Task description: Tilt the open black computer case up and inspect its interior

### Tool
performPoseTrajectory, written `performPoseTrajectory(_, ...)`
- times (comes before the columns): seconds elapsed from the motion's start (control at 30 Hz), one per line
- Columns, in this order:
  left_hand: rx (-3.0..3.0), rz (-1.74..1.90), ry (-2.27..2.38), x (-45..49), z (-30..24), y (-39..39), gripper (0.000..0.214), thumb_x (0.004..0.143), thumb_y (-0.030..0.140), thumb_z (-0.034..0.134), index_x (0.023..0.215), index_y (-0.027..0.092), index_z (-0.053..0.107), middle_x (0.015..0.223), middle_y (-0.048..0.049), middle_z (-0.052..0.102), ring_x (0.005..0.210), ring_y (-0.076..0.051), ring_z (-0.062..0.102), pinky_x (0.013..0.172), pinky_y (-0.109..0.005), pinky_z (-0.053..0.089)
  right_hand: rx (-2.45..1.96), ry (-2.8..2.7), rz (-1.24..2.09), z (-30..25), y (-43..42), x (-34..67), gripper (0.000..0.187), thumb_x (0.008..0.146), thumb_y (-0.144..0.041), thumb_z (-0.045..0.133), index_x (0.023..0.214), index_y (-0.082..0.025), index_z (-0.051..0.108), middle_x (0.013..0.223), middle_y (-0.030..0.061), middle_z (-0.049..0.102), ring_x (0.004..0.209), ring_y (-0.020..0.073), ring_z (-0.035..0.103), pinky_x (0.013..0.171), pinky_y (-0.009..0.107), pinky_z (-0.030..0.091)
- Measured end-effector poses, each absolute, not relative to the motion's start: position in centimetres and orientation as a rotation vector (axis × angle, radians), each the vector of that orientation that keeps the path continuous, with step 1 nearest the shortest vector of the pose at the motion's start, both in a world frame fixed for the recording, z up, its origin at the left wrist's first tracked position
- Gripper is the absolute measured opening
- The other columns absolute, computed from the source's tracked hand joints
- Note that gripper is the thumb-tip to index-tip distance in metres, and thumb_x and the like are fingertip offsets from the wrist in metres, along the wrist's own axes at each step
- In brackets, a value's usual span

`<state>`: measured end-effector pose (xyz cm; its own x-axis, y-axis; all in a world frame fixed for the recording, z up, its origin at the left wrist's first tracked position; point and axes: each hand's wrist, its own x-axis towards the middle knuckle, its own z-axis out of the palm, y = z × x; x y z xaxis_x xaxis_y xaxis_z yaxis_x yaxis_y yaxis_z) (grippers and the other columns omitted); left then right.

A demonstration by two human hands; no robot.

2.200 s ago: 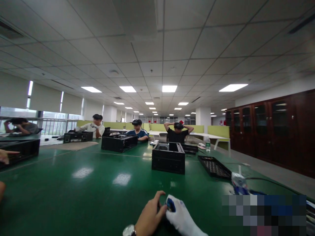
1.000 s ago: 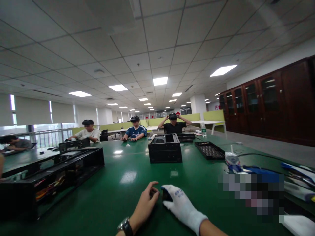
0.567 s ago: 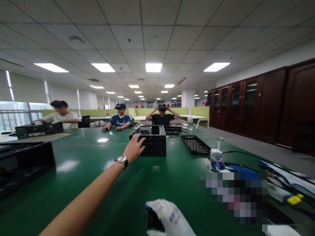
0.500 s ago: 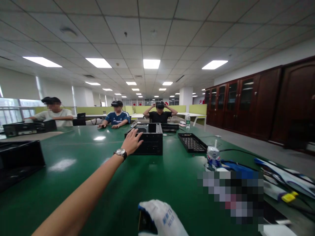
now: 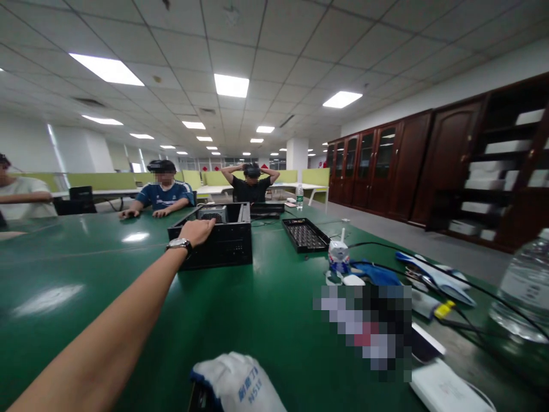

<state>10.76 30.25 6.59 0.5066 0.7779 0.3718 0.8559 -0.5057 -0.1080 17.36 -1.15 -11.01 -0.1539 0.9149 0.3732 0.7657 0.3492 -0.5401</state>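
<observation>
My left arm stretches forward across the green table point(image 5: 266, 320). My left hand point(image 5: 198, 230), with a wristwatch on the wrist, is closed over the near top edge of an open black computer case point(image 5: 223, 243). My right hand point(image 5: 240, 386) wears a white glove and sits at the bottom edge of the view. It is closed around a dark flat object point(image 5: 198, 399) that is mostly hidden.
A black perforated panel point(image 5: 305, 234) lies right of the case. A small white container point(image 5: 338, 256), blue cloth, cables, a yellow-tipped tool point(image 5: 444, 309), a white box point(image 5: 448, 389) and a water bottle point(image 5: 524, 286) crowd the right side. Three people sit across the table; wooden cabinets line the right wall.
My left hand left the gloved right hand, reached forward and closed on the case's rim. The view swung right and the gloved hand dropped toward the bottom edge.
</observation>
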Motion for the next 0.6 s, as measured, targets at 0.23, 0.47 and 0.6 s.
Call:
performPoseTrajectory(0.23,-2.376,-0.368,-1.307,7.3,7.2,20.2,0.033,0.098,0.039,0.062,0.122,0.016,0.062,0.118,-0.0085,0.066,0.102,-0.023,0.066,0.089,-0.045,0.057,-1.503,-1.497,0.12,-6.3,-2.9,21.4,0.052,0.077,-0.028,0.073,0.128,-0.016,0.066,0.126,0.0134,0.07,0.119,0.0293,0.064,0.109,0.043,0.047)
performPoseTrajectory(0.47,-2.399,-0.331,-1.249,0.7,7.4,4.6,0.033,0.106,0.037,0.042,0.12,0.015,0.063,0.107,-0.0101,0.07,0.098,-0.024,0.069,0.088,-0.043,0.055,-1.581,-0.971,-0.102,-4.3,-4.7,27.3,0.059,0.085,-0.043,0.055,0.132,-0.006,0.056,0.117,0.0229,0.07,0.109,0.0354,0.067,0.099,0.053,0.05)
performPoseTrajectory(0.6,-2.395,-0.32,-1.116,-4.6,6.7,-4.5,0.043,0.108,0.035,0.026,0.115,0.021,0.066,0.102,-0.0092,0.074,0.095,-0.024,0.072,0.081,-0.035,0.055,-1.498,-0.908,-0.087,-3.5,-5.8,27.8,0.06,0.077,-0.049,0.06,0.123,-0.012,0.062,0.117,0.02,0.071,0.108,0.0351,0.067,0.1,0.052,0.049)
